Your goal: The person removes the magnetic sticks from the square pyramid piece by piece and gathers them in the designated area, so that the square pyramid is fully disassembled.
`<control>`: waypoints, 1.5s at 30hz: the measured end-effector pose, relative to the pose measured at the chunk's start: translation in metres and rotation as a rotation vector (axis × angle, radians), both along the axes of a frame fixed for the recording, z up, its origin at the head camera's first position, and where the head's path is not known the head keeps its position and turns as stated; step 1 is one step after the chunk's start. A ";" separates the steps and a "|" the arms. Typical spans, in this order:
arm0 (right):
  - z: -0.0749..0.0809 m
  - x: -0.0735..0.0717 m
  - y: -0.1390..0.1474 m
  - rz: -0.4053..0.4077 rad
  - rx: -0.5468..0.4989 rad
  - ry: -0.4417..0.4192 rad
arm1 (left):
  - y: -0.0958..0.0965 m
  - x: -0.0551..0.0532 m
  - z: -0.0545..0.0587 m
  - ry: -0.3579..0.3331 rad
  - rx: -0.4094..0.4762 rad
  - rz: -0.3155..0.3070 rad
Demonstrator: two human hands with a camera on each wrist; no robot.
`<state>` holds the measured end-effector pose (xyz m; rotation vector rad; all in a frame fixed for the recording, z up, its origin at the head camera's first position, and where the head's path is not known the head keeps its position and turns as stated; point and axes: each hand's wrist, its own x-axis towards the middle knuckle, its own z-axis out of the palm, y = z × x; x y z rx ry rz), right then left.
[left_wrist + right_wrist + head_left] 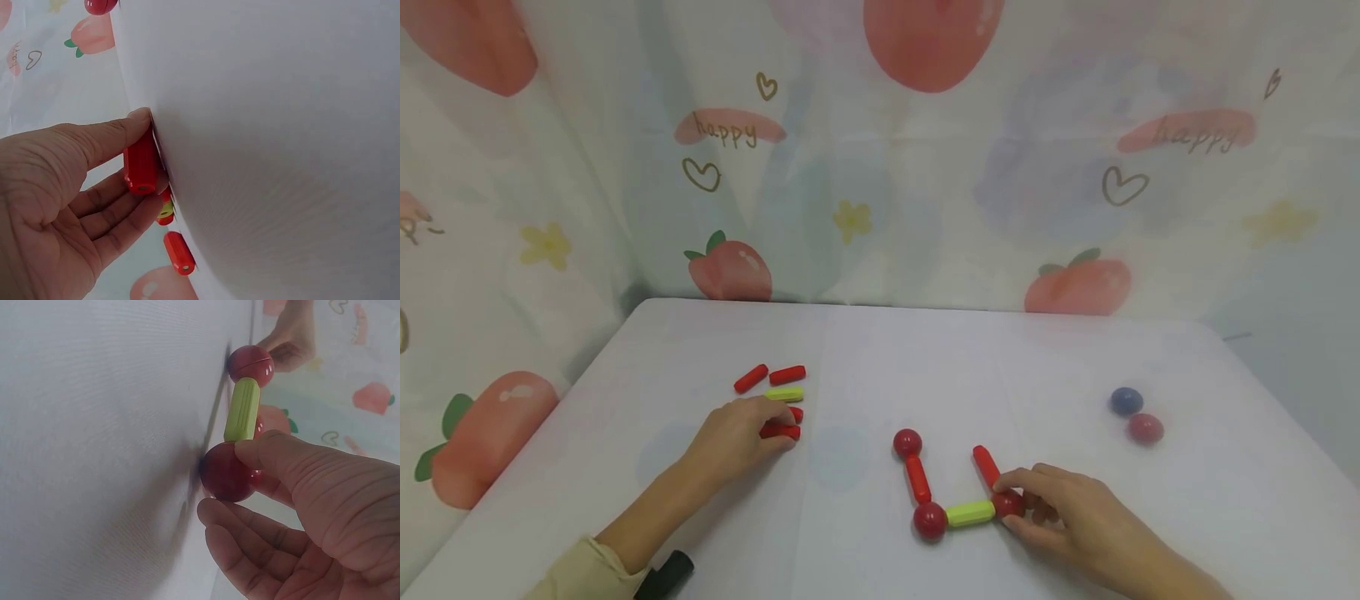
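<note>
My left hand [737, 437] pinches a red rod [141, 164] between thumb and fingers on the white table. Another red rod [797, 414] lies partly hidden under its fingers, beside a yellow-green rod [786, 393]. At the front right, my right hand [1071, 517] holds a dark red ball [228, 474] between thumb and index finger, its other fingers loosely bent. That ball joins a yellow-green rod [970, 513] and a red rod [985, 467] pointing away. At the yellow-green rod's other end sits a red ball [930, 522], linked by a red rod [917, 479] to another red ball [907, 443].
Two more red rods [787, 375] lie just beyond the left hand. A blue ball [1127, 402] and a pinkish-red ball [1146, 429] stand at the right of the table [865, 358]. A patterned curtain [910, 167] hangs behind it.
</note>
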<state>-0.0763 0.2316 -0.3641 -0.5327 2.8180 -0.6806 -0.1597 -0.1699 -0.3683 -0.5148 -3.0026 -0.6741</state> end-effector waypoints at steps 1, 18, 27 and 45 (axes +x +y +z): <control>0.000 0.000 0.000 0.003 -0.001 0.004 | -0.001 0.000 0.000 0.007 0.003 -0.008; 0.001 -0.002 0.003 0.041 -0.012 0.035 | 0.036 0.016 0.016 0.073 0.025 -0.156; -0.002 -0.005 0.003 0.113 -0.079 0.061 | 0.078 0.016 0.012 -0.054 0.042 -0.378; -0.004 -0.004 0.000 0.090 -0.073 0.045 | 0.095 0.004 0.013 -0.180 0.154 -0.478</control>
